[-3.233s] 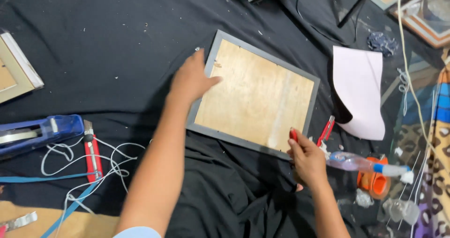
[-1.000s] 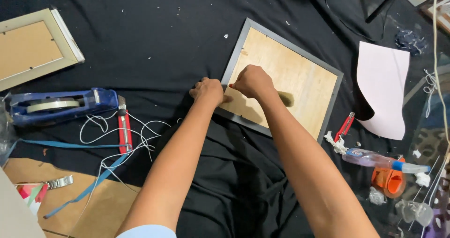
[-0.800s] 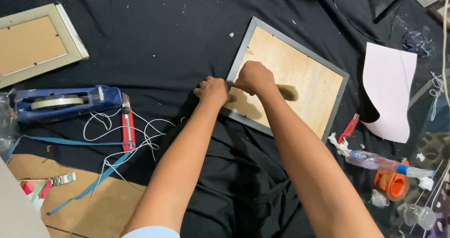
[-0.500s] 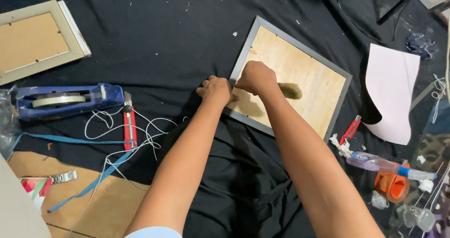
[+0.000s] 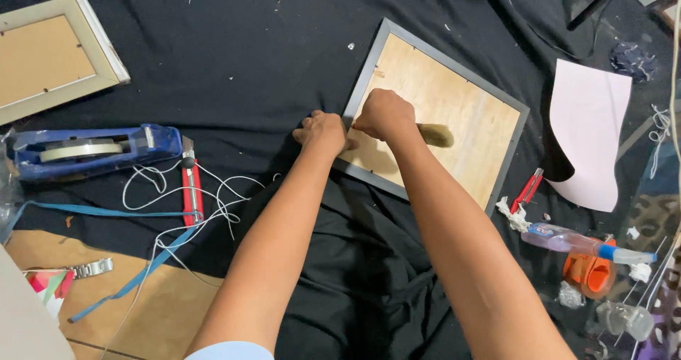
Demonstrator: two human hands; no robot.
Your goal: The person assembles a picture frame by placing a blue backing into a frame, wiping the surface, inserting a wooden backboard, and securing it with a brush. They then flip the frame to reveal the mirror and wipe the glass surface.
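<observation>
Head view, surface: black cloth (image 5: 234,55) spread over the whole work area, wrinkled, flecked with pale crumbs; brown board (image 5: 106,317) shows past its lower left edge.
Frame: grey frame (image 5: 434,119) lies face down on the cloth, plywood back up, turned at a slant, centre right.
Second frame: pale frame (image 5: 53,55), also back up, well left of the grey frame, at the top left edge.
Paper: pink sheet (image 5: 587,133) just right of the grey frame, one corner curled.
Tape gun: blue dispenser (image 5: 96,149) well left of the grey frame, white string (image 5: 220,190) tangled beside it.
Left hand: left hand (image 5: 323,131) closed in a fist at the grey frame's lower left edge, pressing there; what it pinches I cannot tell.
Right hand: right hand (image 5: 385,114) fisted over the backing, clenched on a blurred dark tool (image 5: 434,134).
Knife: red cutter (image 5: 190,190) left of the grey frame, by the string.
Small bits: red pliers (image 5: 526,188) and a clear bottle (image 5: 567,242) just below the grey frame's right corner.
</observation>
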